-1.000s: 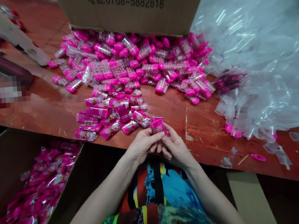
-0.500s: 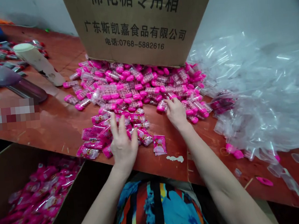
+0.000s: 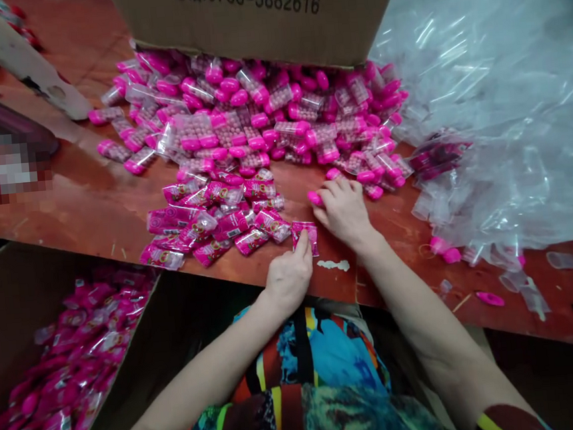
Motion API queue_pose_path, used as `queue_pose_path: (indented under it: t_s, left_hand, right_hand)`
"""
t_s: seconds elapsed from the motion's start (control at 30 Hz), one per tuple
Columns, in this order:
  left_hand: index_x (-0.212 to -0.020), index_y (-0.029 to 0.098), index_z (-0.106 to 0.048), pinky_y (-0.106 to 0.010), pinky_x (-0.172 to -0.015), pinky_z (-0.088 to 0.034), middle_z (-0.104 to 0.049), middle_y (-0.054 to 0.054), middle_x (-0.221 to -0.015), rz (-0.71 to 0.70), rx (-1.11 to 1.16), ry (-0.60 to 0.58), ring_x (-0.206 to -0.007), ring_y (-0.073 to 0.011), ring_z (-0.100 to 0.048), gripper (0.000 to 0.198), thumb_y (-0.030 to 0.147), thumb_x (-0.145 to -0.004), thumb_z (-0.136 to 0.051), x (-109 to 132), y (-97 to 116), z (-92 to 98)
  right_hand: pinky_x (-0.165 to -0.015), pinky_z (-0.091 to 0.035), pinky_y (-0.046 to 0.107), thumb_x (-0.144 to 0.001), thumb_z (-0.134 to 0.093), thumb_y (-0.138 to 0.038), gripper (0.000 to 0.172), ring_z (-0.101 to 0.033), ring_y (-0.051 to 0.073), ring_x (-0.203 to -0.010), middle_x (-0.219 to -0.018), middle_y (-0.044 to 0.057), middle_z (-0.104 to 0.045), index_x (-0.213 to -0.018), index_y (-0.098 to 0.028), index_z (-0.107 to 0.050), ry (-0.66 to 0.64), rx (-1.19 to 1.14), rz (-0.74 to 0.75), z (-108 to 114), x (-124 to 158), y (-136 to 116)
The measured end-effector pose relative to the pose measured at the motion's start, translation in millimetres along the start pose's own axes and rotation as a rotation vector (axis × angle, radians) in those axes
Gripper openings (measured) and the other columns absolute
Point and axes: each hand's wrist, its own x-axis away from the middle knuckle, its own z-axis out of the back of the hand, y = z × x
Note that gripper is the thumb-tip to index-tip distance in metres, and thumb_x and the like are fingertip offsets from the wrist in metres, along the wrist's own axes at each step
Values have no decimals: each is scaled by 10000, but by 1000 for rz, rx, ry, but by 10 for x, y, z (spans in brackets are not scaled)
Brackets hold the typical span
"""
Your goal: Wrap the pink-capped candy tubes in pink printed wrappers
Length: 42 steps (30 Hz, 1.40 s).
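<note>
My left hand is at the table's front edge, its fingers curled and the index finger pressed on a small pink printed wrapper sleeve. Closed around a small candy tube with a pink cap, my right hand is just above and to the right of that sleeve. The tube's body is hidden by the fingers. Left of my hands lies a group of wrapped candy tubes. Behind them spreads a big heap of bare tubes, clear with pink caps and pale beads inside.
A cardboard box stands at the back, above the heap. Clear plastic bags cover the right side. Below left, an open carton holds many pink packets. A white cylinder and a purple-tinted bottle lean at left.
My left hand has moved right, from the wrapped tubes to the lone sleeve. My right hand has drawn back from the heap with a tube. The view has tilted down.
</note>
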Motion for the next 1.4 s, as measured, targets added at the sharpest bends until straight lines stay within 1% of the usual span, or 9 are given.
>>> queue_pose_path:
  t_s: [0.2,0.37,0.53,0.73,0.87,1.03,1.23,1.33,1.4]
  left_hand:
    - [-1224,209,-735,-344,-832,-547,-627,-150,-1425,19,166,183,-990,-268,-728,373,199,-995,-440,15,-12,31]
    - [-1113,205,-755,-360,-898,-542,-649,-173,-1379,-46,314,305,-1066,-280,-711,283,281,-993,-511,-7,157,78]
    - [-1064,174,-695,-309,-761,-554,-706,-135,-1136,130,666,417,-959,-232,-694,265,335,-856,-722,-86,219,186]
    - [-555,173,-534,-220,-403,-188,-421,62,-450,487,1343,-39,-388,-48,-336,443,477,-722,-809,-236,151,250]
    - [-542,166,-527,-223,-392,-149,-473,52,-478,646,1503,-12,-371,-31,-338,497,490,-569,-903,-273,184,193]
    - [-602,150,-616,-228,-396,-132,-472,45,-435,584,1464,-152,-348,-37,-318,428,503,-657,-850,-263,138,272]
    - [-564,164,-571,-226,-399,-118,-420,56,-377,589,1387,6,-332,-42,-304,406,444,-714,-824,-252,60,320]
    - [-628,155,-597,-218,-392,-134,-439,63,-424,644,1565,-11,-344,-34,-298,376,428,-693,-848,-264,88,288]
    - [-654,148,-599,-208,-390,-137,-446,65,-451,652,1645,-10,-356,-27,-300,376,417,-690,-860,-273,120,264]
  right_hand:
    - [-654,-432,307,-867,-668,-380,191,-501,158,-644,-740,-31,-565,-900,-225,-562,230,-906,-661,-14,687,-227]
    - [-660,-466,275,-751,-820,-433,367,-520,126,-663,-770,-51,-562,-943,-222,-589,281,-1391,-809,-66,864,-488]
    - [-610,-451,250,-716,-852,-375,369,-519,116,-622,-715,-71,-551,-970,-225,-630,252,-1404,-787,29,869,-365]
    - [-790,-556,319,-691,-880,-364,499,-680,178,-840,-963,5,-723,-1108,-252,-629,122,-1556,-766,91,910,-395]
    - [-723,-548,295,-725,-849,-374,517,-640,149,-742,-857,-22,-680,-1175,-255,-624,266,-1491,-795,5,902,-500]
    - [-692,-533,310,-810,-745,-373,465,-624,164,-728,-898,12,-678,-1228,-227,-602,242,-1247,-766,-9,849,-367]
    - [-760,-524,432,-920,-579,-303,341,-672,288,-858,-1004,95,-681,-1249,-255,-657,-87,-461,-574,118,835,-126]
    - [-792,-537,442,-921,-579,-312,362,-653,308,-997,-1230,136,-606,-1269,-257,-661,112,-408,-596,141,857,-162]
    - [-791,-554,410,-922,-608,-374,344,-646,276,-1004,-1197,119,-619,-1236,-244,-660,287,-666,-649,123,873,-252]
